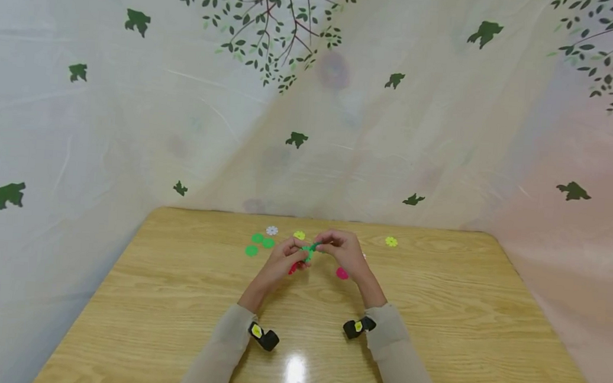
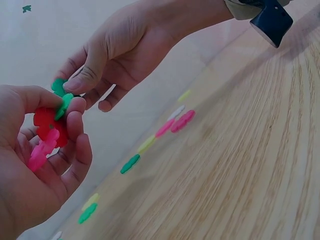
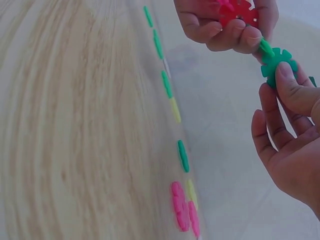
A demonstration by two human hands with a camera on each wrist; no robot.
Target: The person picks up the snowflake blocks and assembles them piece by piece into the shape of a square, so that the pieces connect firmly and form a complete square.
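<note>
Printed cloth (image 1: 339, 176) hangs behind a wooden table (image 1: 464, 309). Above it, the left hand (image 1: 283, 258) pinches a light green disc (image 2: 64, 106) beside a red disc (image 2: 45, 120) and pink disc (image 2: 42, 151); the right hand (image 1: 346, 253) pinches a touching darker green disc (image 3: 271, 69). Green discs (image 1: 251, 250) and yellow discs (image 1: 391, 241) lie around. The left wrist view shows two loose pink discs (image 2: 182, 121); the head view, partly blocked, one.

Red disc (image 3: 244, 11) at the right wrist view's top, apparently cut off
</note>
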